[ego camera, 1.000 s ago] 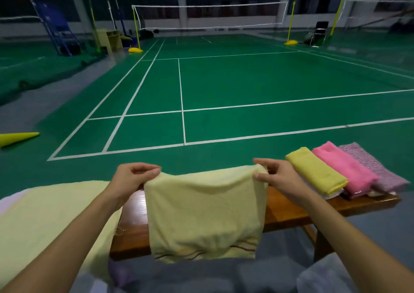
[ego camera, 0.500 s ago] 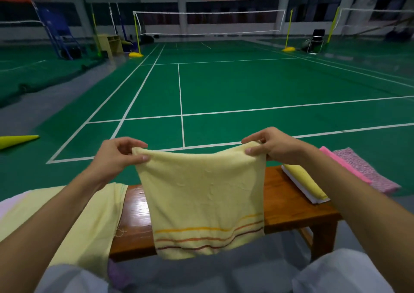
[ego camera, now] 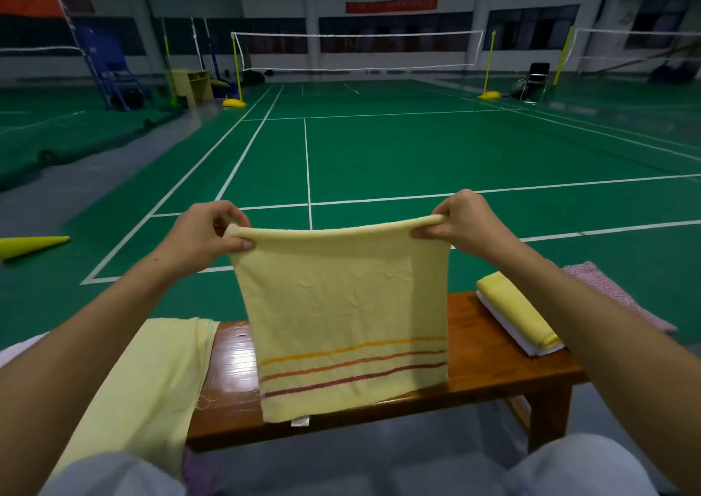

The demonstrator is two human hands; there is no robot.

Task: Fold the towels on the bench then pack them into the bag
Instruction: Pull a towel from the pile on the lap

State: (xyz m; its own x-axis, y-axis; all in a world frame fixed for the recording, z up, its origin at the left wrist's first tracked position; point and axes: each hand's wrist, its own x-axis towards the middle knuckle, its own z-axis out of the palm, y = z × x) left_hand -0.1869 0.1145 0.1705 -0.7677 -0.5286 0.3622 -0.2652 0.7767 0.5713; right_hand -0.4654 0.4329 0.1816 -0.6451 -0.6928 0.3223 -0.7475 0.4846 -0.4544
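- A pale yellow terry towel [ego camera: 347, 317] with three orange-to-maroon stripes near its lower edge hangs flat in the air above a glossy brown wooden bench [ego camera: 481, 359].
- The bench stands at the near edge of a green badminton court [ego camera: 379, 154].
- The left hand [ego camera: 205, 235] pinches the towel's top left corner; the right hand [ego camera: 461, 216] pinches the top right corner.
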